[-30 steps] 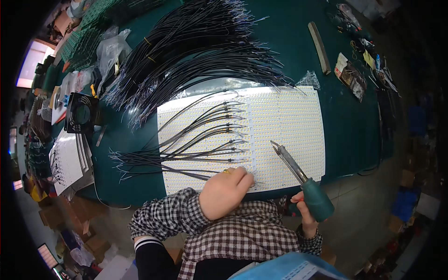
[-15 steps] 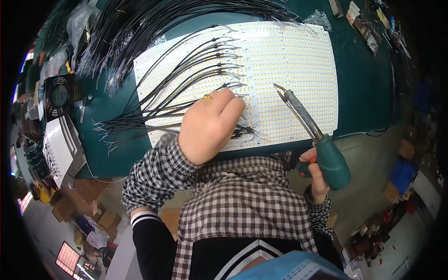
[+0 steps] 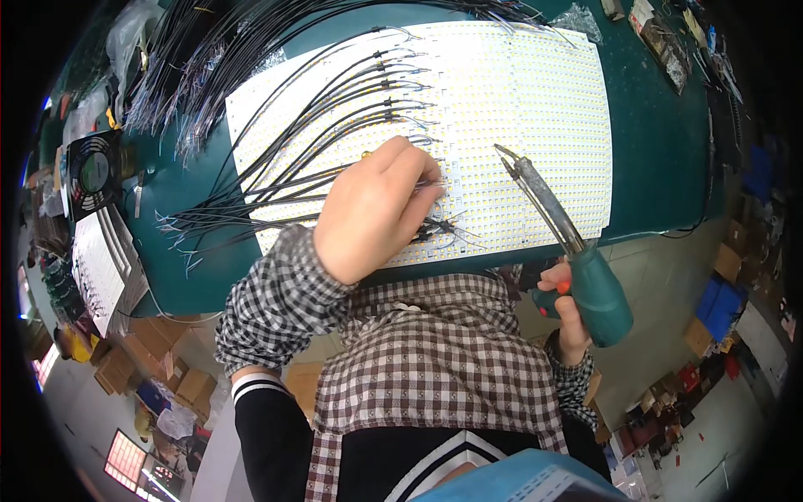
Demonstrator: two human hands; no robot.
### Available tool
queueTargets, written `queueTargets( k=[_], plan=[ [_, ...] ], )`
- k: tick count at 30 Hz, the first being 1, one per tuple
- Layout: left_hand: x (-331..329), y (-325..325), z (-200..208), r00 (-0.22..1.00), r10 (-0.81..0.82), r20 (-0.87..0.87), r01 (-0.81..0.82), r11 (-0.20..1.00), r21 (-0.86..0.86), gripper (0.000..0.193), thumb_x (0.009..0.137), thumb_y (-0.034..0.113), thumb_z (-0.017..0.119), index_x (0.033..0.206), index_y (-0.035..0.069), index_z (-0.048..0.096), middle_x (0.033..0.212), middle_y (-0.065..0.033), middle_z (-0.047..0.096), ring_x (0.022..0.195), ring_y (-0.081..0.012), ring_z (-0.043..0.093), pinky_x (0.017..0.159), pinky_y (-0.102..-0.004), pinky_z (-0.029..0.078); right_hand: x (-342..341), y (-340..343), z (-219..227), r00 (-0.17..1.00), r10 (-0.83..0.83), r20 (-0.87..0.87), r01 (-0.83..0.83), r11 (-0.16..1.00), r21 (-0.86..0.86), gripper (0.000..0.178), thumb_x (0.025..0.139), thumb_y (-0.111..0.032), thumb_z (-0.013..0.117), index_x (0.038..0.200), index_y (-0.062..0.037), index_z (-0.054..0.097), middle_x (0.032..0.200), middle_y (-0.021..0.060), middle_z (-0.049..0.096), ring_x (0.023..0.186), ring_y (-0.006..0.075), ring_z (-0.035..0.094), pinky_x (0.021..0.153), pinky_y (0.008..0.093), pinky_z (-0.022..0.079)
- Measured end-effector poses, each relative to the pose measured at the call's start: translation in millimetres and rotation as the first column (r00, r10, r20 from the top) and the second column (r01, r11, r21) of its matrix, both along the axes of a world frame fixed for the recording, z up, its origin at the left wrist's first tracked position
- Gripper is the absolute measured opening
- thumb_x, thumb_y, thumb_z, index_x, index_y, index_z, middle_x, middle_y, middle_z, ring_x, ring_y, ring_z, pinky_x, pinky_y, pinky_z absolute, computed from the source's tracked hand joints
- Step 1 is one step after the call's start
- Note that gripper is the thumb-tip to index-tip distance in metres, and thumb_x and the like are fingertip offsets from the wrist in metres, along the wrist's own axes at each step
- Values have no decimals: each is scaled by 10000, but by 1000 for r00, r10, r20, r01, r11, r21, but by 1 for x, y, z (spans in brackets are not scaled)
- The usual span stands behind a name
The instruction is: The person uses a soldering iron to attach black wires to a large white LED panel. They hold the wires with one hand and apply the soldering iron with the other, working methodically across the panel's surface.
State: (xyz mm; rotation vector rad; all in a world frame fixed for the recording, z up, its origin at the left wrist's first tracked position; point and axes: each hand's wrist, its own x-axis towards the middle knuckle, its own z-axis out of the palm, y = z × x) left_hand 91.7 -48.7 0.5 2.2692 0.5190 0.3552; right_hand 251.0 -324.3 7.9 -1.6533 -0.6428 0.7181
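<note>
Slim black cables [image 3: 242, 207] fan onto the white, yellow-dotted rectangular board [image 3: 535, 125], and your left hand [image 3: 368, 209] has just moved up it, bringing the work to mid-row: thumb and forefinger nearly meet, grip unclear. Rightward, the green-handled soldering gun [image 3: 598, 289], tip off the wires, sits wrapped in your right hand's [image 3: 573, 330] fingers.

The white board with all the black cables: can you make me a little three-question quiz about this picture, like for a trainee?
1. Pick one: what is in the right hand?
a) a pair of scissors
b) a green-handled soldering iron
c) a paintbrush

2. True or false: the black fan is to the left of the white board.

3. Short answer: which thin black things lie across the left part of the white board?

Key: 1. b; 2. true; 3. cables
</note>
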Motion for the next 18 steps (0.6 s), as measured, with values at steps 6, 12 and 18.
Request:
queueTargets(
  k=[6, 12, 18],
  plan=[
    [-4, 8, 2, 994, -93, 52, 90, 994, 64, 122, 896, 68, 730, 969, 54, 632, 887, -118, 589, 737, -338, 635, 638, -434, 521, -1, -7, 1, 998, -30, -61, 27, 998, -53, 571, 831, -179, 886, 1255, 106, 631, 1058, 197, 758, 874, 212, 752, 785, 316, 632],
    [2, -3, 0, 997, 36, 69, -30, 996, -81, 116, 879, 14, 743, 939, 30, 645, 853, -108, 621, 690, -266, 649, 619, -357, 523, 2, -7, 1, 1000, 17, -20, -18, 998, -68, 596, 833, -190, 889, 1272, 108, 618, 1065, 207, 759, 875, 210, 753, 792, 316, 631],
    [9, -2, 0, 995, 96, -34, -100, 983, -152, 99, 864, 41, 713, 905, 45, 623, 844, -105, 627, 669, -252, 684, 606, -370, 542, 0, -6, 5, 999, 13, -33, -16, 998, -67, 572, 831, -190, 889, 1253, 100, 635, 1061, 198, 761, 863, 207, 753, 787, 316, 630]
  ],
)
